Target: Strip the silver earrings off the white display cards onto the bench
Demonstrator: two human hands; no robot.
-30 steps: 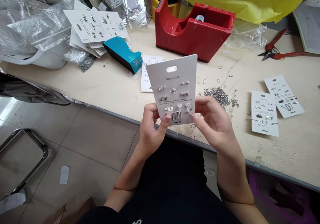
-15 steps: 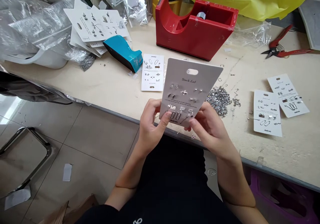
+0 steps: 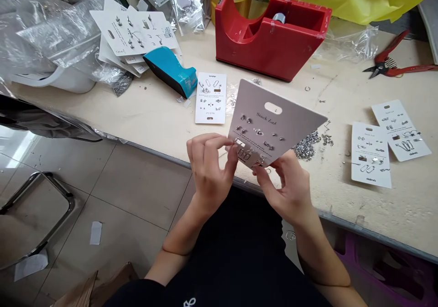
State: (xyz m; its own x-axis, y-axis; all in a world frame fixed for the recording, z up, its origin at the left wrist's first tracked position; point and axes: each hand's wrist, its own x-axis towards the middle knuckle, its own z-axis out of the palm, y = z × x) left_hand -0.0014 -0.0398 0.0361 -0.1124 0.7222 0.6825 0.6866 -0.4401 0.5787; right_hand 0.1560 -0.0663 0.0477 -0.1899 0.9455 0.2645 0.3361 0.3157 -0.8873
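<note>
Above the beige table [image 3: 143,115], both hands, left hand [image 3: 208,170] and right hand [image 3: 290,188], are pinching the tilted earring card [image 3: 277,129], its top pointing to two o'clock.

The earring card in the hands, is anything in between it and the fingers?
Nothing visible. The left hand and the right hand both pinch the bottom edge of the earring card directly, holding it tilted above the table edge.
</note>
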